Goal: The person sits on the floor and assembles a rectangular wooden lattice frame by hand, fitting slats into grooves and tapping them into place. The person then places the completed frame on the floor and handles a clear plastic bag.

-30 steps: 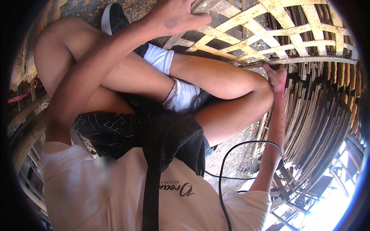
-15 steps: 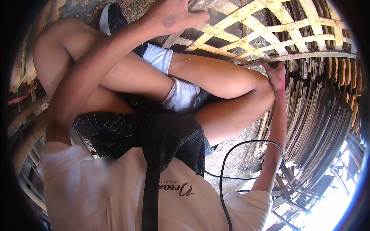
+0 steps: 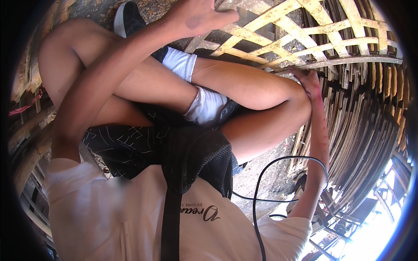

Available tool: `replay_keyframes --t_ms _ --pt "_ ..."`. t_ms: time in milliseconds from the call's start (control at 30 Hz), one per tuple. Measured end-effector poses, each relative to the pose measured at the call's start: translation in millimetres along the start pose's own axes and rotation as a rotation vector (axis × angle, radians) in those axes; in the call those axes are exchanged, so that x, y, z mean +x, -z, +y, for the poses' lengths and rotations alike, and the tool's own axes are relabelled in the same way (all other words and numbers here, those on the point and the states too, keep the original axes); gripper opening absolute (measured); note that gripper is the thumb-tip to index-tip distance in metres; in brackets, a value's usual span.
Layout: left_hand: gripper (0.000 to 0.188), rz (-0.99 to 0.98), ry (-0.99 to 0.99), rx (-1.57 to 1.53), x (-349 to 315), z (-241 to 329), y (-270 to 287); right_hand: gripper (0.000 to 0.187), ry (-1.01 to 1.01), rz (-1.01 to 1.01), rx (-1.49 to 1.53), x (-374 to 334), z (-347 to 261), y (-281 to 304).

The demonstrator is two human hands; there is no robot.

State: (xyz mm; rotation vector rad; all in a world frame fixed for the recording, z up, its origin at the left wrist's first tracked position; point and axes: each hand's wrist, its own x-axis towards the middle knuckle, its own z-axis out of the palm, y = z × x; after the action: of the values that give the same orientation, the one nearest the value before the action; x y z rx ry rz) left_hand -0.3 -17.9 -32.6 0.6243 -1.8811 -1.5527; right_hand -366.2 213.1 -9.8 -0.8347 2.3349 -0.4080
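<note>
Right hand (image 3: 308, 83) and cable (image 3: 300, 157) shifted slightly rightward. Former sat half-curled at lattice (image 3: 324, 29) edge, left hand (image 3: 198, 18) curled, partly cropped; couldn't tell either's hold. Shirt (image 3: 139, 213) bore dark lettering (image 3: 208, 213).

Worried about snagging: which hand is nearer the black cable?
Right. The right hand is above the cable in view; the left hand is farther up and left, by the lattice.

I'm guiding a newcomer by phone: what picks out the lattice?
Start at the bent legs, mid-picture. Beyond them, at the upper right, spreads the lattice. It is pale and crisscrossed, with open gaps, while the darker slats lower in view lie side by side.
</note>
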Motion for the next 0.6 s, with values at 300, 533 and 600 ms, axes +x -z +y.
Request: replay_keyframes --t_ms 300,533,600 --pt "0.019 0.014 0.017 0.068 -6 5 8 0.029 0.417 -0.295 0.0 46 40 -11" --pt "0.033 0.07 -0.244 -0.178 12 -6 0 0.031 0.201 0.36 -0.187 15 3 1" --pt "0.039 0.144 -0.266 -0.176 15 1 4 0.036 0.394 0.542 -0.213 19 1 2"
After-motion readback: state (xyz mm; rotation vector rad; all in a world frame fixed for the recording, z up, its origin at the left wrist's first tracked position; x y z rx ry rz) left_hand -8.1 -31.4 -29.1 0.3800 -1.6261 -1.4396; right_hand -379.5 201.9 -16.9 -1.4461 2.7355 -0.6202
